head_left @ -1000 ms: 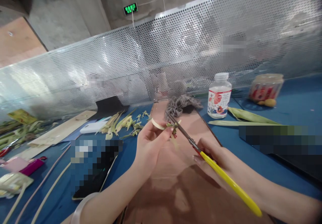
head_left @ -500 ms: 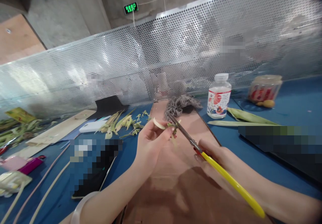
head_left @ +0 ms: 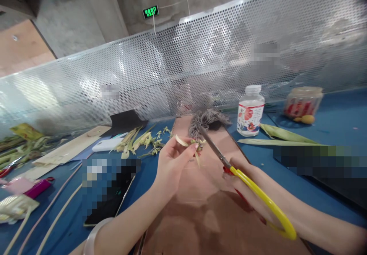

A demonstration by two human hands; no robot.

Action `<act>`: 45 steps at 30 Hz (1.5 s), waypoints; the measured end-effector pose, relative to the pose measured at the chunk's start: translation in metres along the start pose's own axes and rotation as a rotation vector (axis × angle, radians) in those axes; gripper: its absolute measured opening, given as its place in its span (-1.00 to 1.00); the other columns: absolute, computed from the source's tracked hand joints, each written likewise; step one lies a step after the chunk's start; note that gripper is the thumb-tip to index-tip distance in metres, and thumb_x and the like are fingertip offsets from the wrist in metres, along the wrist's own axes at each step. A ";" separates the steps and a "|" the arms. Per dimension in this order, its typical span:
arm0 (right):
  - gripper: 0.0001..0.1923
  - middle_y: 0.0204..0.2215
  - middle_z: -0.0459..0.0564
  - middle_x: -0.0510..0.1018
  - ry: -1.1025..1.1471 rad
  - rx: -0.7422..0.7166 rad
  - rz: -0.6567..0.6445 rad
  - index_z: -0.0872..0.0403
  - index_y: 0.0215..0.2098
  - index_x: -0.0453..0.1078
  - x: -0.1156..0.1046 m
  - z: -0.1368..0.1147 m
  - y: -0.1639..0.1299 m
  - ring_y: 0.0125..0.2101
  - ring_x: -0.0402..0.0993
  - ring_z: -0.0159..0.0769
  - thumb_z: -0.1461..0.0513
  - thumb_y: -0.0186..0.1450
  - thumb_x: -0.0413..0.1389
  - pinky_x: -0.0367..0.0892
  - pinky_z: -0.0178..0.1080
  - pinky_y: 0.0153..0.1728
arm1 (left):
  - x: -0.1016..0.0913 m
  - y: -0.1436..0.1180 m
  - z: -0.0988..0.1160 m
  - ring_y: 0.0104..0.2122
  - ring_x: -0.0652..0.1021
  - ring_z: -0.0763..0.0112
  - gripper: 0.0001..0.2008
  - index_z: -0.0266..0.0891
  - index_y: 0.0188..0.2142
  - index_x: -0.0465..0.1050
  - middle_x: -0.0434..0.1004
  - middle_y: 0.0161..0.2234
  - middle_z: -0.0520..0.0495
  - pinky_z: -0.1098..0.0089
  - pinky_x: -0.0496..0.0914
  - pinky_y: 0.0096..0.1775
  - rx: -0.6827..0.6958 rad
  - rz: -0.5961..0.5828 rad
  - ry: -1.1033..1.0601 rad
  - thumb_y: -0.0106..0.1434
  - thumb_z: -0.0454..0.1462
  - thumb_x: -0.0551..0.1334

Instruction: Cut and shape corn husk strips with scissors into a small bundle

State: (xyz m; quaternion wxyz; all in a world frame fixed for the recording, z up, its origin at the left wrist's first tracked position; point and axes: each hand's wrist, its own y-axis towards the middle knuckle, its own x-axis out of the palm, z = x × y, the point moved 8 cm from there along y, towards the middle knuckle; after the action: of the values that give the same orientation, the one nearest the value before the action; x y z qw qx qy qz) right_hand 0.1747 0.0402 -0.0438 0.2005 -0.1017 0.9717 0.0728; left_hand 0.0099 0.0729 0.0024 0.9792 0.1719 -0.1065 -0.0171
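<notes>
A small green and pale plant piece [head_left: 192,143] is pinched between the thumb and fingertips of the left hand [head_left: 172,162], which is raised above a brown board [head_left: 200,209] lying on the blue table [head_left: 338,117]. A pair of scissors [head_left: 246,180] with yellow handles is gripped by the right hand [head_left: 248,180], the fingers being curled closed around the handle loops; the blades are pointed up and away, their tips just beside the plant piece, though whether the metal touches it cannot be told because the blades are blurred there. A tangle of grey cord [head_left: 207,119] is seen at the far end of the board. To the right of it a white-capped bottle [head_left: 250,111] stands upright, with long green leaves [head_left: 282,134] laid near its base and a clear jar [head_left: 302,101] farther right. On the left, cut stems [head_left: 137,140] are scattered beside a white case [head_left: 106,145], and a perforated metal screen [head_left: 186,67] runs along the back of the table.
</notes>
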 end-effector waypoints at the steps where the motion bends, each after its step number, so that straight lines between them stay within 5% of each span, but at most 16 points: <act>1: -0.73 -0.67 -0.19 0.16 -0.003 0.003 0.000 0.02 -0.49 0.08 0.000 0.001 0.000 -0.62 0.13 -0.42 0.06 0.25 -0.03 0.06 -0.36 -0.61 | 0.001 0.000 0.000 -0.41 0.57 0.46 -0.88 -0.20 -0.38 0.48 0.56 -0.38 0.00 0.39 0.46 -0.26 -0.003 -0.014 -0.016 0.05 -0.30 0.35; 8: -0.73 -0.57 -0.21 0.20 0.014 -0.028 -0.068 0.02 -0.38 0.09 0.005 0.004 -0.002 -0.58 0.11 -0.47 0.03 0.26 0.02 0.10 -0.36 -0.57 | 0.006 0.000 -0.005 -0.39 0.59 0.40 -0.85 -0.23 -0.33 0.48 0.56 -0.34 -0.02 0.37 0.48 -0.26 -0.056 -0.078 -0.044 0.06 -0.29 0.35; 18: -0.60 -0.63 -0.27 0.12 0.320 0.096 -0.022 -0.01 -0.35 0.03 0.005 0.019 0.007 -0.67 0.07 -0.50 -0.11 0.20 0.02 0.02 -0.41 -0.69 | 0.012 0.000 -0.017 -0.33 0.59 0.35 -0.87 -0.29 -0.28 0.52 0.59 -0.27 -0.12 0.31 0.46 -0.17 -0.193 -0.110 -0.186 0.14 -0.33 0.28; 25: -0.56 -0.66 -0.29 0.13 0.331 0.049 -0.087 0.01 -0.38 0.05 0.008 0.006 0.004 -0.68 0.08 -0.52 -0.07 0.11 0.15 0.03 -0.39 -0.68 | 0.010 0.000 -0.026 -0.30 0.58 0.45 -0.83 -0.29 -0.27 0.53 0.60 -0.27 -0.07 0.44 0.45 -0.16 -0.292 -0.069 -0.251 0.09 -0.34 0.34; 28: -0.60 -0.65 -0.28 0.14 0.307 0.036 -0.101 0.02 -0.39 0.06 0.010 0.008 0.003 -0.68 0.05 -0.53 -0.09 0.20 0.07 0.02 -0.39 -0.67 | 0.005 0.001 -0.026 -0.37 0.55 0.59 -0.78 -0.22 -0.23 0.54 0.60 -0.27 0.01 0.61 0.42 -0.33 -0.312 0.003 -0.286 0.08 -0.34 0.35; 31: -0.60 -0.63 -0.27 0.17 0.332 0.086 -0.089 0.01 -0.39 0.06 0.010 0.015 0.002 -0.66 0.05 -0.53 -0.11 0.23 0.03 0.01 -0.41 -0.66 | 0.001 0.005 -0.020 -0.43 0.54 0.63 -0.77 -0.20 -0.25 0.54 0.60 -0.29 0.04 0.66 0.38 -0.44 -0.270 0.036 -0.329 0.05 -0.36 0.37; 35: -0.61 -0.62 -0.25 0.19 0.345 0.111 -0.092 0.01 -0.36 0.09 0.013 0.020 0.001 -0.63 0.06 -0.52 -0.11 0.25 0.00 -0.02 -0.42 -0.65 | -0.004 0.010 -0.005 -0.39 0.56 0.58 -0.79 -0.17 -0.27 0.53 0.60 -0.30 0.05 0.55 0.46 -0.30 -0.142 0.057 -0.349 0.05 -0.37 0.37; 45: -0.64 -0.53 -0.22 0.12 0.215 -0.035 -0.238 0.02 -0.33 0.05 0.018 -0.002 -0.003 -0.57 0.03 -0.49 -0.09 0.31 -0.09 0.07 -0.38 -0.56 | -0.004 0.005 0.028 -0.26 0.58 0.52 -0.84 -0.12 -0.29 0.51 0.60 -0.29 0.05 0.50 0.46 -0.16 0.181 0.026 -0.205 0.11 -0.37 0.32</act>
State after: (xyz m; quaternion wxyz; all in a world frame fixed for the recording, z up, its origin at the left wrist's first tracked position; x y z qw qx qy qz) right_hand 0.1583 0.0336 -0.0499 0.1009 -0.2269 0.9672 0.0541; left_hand 0.0002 0.0685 0.0296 0.9438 0.2556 -0.2093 -0.0123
